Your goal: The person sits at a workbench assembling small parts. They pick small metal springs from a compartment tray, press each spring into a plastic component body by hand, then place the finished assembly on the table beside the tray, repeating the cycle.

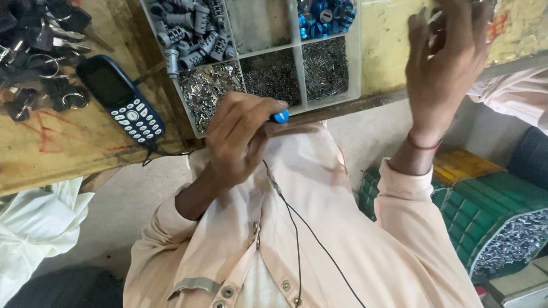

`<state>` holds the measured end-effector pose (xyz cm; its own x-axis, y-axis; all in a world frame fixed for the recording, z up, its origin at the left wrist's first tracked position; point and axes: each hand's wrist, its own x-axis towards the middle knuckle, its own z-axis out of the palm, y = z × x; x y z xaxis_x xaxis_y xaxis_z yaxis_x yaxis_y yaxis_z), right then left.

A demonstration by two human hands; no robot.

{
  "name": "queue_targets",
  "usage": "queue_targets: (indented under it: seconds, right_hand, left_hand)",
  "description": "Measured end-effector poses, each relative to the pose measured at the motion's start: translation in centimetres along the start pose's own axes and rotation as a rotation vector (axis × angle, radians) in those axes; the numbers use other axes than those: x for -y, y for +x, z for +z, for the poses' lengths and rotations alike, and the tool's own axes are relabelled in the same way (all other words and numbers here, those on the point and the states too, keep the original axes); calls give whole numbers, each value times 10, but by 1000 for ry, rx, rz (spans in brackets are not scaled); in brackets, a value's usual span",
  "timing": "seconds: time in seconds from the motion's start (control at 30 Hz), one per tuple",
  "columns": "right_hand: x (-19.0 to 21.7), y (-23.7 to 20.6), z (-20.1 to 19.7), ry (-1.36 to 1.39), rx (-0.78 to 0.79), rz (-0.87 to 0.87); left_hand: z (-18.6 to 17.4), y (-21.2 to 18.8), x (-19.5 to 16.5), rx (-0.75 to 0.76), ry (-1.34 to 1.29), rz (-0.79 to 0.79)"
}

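The left hand [237, 134] pinched a small blue-tipped piece [280, 117] in a closed grip at the worktop [63, 148] edge, just below the compartment tray [356, 51]; the right hand [445, 63], fingers loosely spread and seemingly empty, hovered beside the tray's far end

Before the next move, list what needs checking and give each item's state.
1. Left hand pinches the small blue part firmly: ok.
2. Right hand free: cannot tell, fingertips cut off at the frame's top.
3. Compartment tray uncovered, parts exposed: ok.
4. Phone lying flat on the bench, beside the tray: ok.
5. Earphone cable clear of the left hand: cannot tell.
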<state>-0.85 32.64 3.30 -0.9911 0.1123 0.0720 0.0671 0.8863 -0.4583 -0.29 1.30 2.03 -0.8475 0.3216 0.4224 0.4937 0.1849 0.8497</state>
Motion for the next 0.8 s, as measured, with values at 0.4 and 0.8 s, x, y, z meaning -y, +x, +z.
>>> queue_targets:
  seconds: [0.4,0.8]
  right_hand:
    - [-59,11,11,1059,-163,-37]
    - [100,-28,18,394,207,-482]
  left_hand:
    - [-2,1,10,86,-155,-141]
    - [-9,-2,5,105,18,56]
